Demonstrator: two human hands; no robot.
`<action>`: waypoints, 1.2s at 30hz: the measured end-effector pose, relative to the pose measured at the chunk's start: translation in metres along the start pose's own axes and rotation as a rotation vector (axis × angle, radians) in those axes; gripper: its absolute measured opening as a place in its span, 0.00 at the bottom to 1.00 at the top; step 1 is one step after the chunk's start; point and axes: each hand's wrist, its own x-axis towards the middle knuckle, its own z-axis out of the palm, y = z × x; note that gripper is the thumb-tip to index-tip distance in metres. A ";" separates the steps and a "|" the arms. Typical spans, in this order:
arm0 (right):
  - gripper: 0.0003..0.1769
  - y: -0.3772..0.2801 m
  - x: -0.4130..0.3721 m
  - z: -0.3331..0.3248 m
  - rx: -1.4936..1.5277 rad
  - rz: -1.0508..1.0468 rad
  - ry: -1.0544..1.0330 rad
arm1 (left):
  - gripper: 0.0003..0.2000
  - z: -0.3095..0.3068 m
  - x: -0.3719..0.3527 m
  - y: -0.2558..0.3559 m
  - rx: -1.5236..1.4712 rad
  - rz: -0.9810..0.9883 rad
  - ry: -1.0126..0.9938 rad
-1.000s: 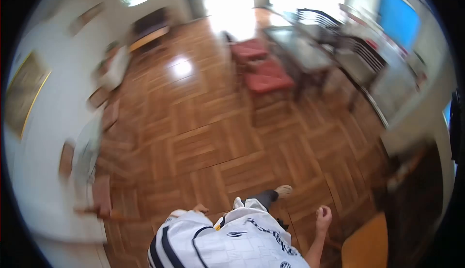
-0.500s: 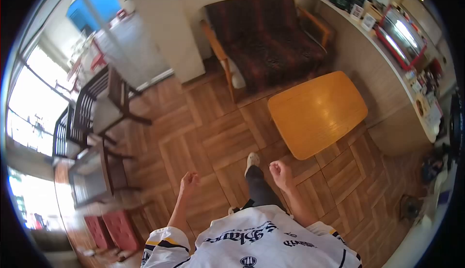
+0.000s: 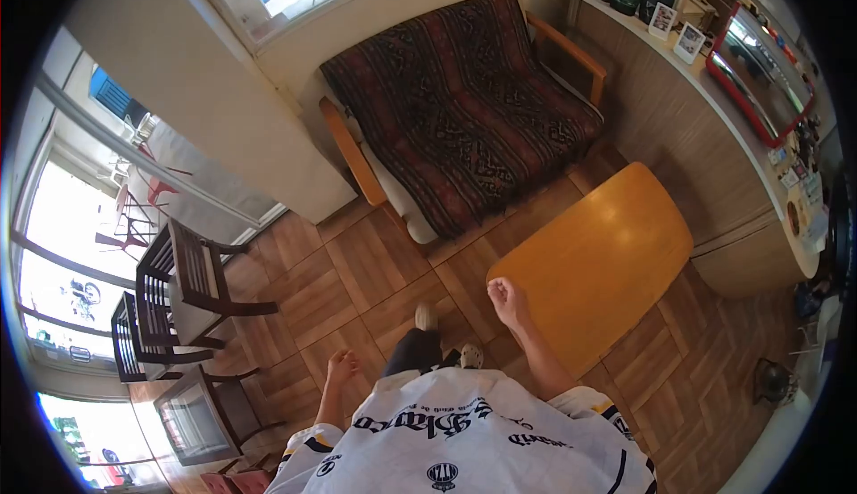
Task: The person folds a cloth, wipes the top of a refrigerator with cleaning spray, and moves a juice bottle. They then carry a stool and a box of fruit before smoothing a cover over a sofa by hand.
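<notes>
My right hand (image 3: 507, 301) is held out in front of me with its fingers curled in and nothing showing in them. In this view it overlaps the near left corner of a low wooden table (image 3: 607, 257) with an orange-brown top. Lower down and to the left, my left hand (image 3: 342, 365) hangs over the parquet floor (image 3: 348, 266), fingers loosely bent and a little apart, holding nothing. Between the hands one of my shoes (image 3: 427, 317) shows, a dark trouser leg behind it.
A wooden-armed sofa (image 3: 464, 110) with a dark patterned cover stands ahead, behind the table. Along the right runs a curved counter (image 3: 714, 128) bearing a red-framed mirror (image 3: 763, 74). Dark wooden chairs (image 3: 192, 284) and a glass-topped side table (image 3: 201, 414) stand left.
I have stepped forward, so the sofa and table are nearer. My right hand now overlaps the tabletop; my left has dropped lower. A different foot is forward.
</notes>
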 end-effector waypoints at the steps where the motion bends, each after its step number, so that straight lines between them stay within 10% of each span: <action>1: 0.09 0.021 0.023 0.000 -0.001 -0.011 0.029 | 0.08 0.006 0.014 0.010 -0.034 -0.057 0.062; 9: 0.07 0.189 0.112 -0.045 -0.339 0.394 0.257 | 0.06 0.063 0.222 0.073 0.222 -0.186 -0.125; 14: 0.08 0.174 0.126 -0.088 0.030 0.801 0.285 | 0.08 0.132 0.431 0.138 1.060 0.675 -0.282; 16: 0.08 0.198 0.167 -0.104 -0.060 0.835 0.247 | 0.10 0.198 0.380 0.267 0.449 0.135 -0.125; 19: 0.07 0.221 0.230 -0.134 -0.251 0.815 0.173 | 0.11 0.254 0.397 0.300 0.187 0.223 -0.026; 22: 0.06 0.246 0.347 -0.179 -0.473 0.573 0.173 | 0.16 0.296 0.409 0.290 0.389 0.394 0.123; 26: 0.05 0.218 0.568 -0.265 -0.675 0.130 0.153 | 0.19 0.329 0.388 0.327 -0.075 0.194 0.087; 27: 0.04 0.219 0.622 -0.276 -0.655 0.075 0.147 | 0.24 0.337 0.412 0.301 0.033 0.197 0.656; 28: 0.04 0.219 0.675 -0.291 -0.674 -0.001 0.137 | 0.31 0.326 0.420 0.275 0.472 -0.081 0.754; 32: 0.09 0.244 0.871 -0.354 -0.959 -0.008 0.136 | 0.39 0.344 0.417 0.296 0.853 -0.115 0.853; 36: 0.47 0.353 1.011 -0.425 -1.348 0.187 0.080 | 0.47 0.334 0.436 0.329 0.913 -0.024 0.885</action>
